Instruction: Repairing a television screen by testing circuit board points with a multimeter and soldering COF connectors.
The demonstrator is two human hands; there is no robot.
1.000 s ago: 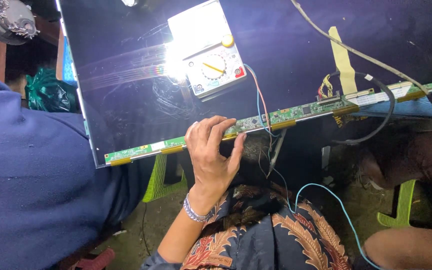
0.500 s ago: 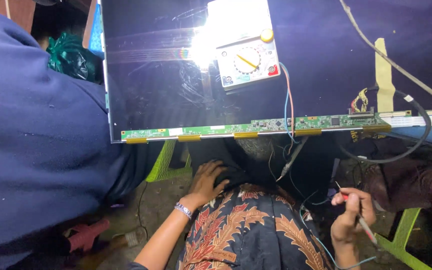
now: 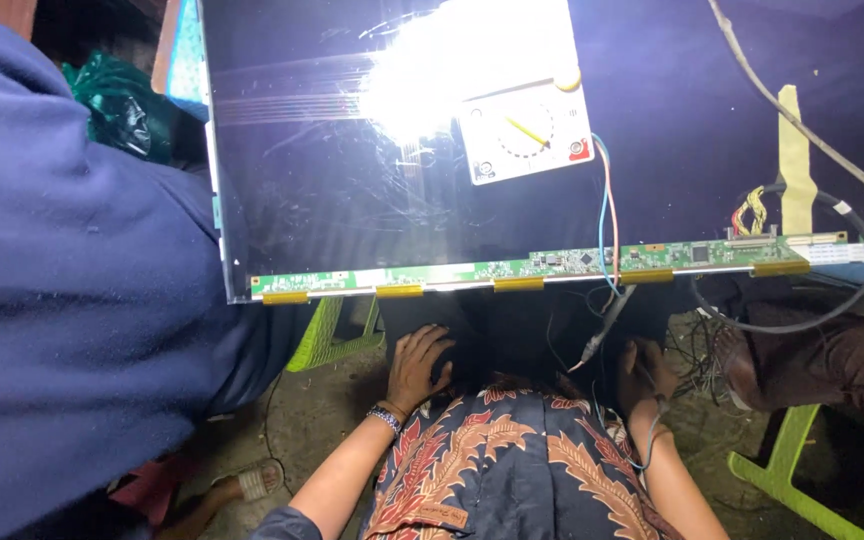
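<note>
A large dark display panel [image 3: 372, 200] lies flat before me, with a narrow green circuit strip [image 3: 512, 268] along its near edge. On the panel rests a white analogue meter [image 3: 524, 132] in a bright glare. Red and blue leads [image 3: 607, 215] run from it over the strip, and one probe [image 3: 602, 328] dangles below. My left hand [image 3: 417, 365] lies flat on my dark knee under the strip, fingers spread and holding nothing. My right hand [image 3: 652, 375] rests on the other knee, curled around a thin probe whose cable [image 3: 649, 440] trails down my forearm.
A person in a blue shirt [image 3: 62, 300] fills the left side, with a sandalled foot [image 3: 252, 482] below. Green plastic stools stand at the left [image 3: 332, 335] and at the lower right [image 3: 787, 465]. A thick black cable [image 3: 852, 290] loops off the strip's right end beside yellow tape [image 3: 792, 160].
My left hand left the circuit strip and dropped to my knee. My right hand came into view with a probe and moved up under the panel's edge.
</note>
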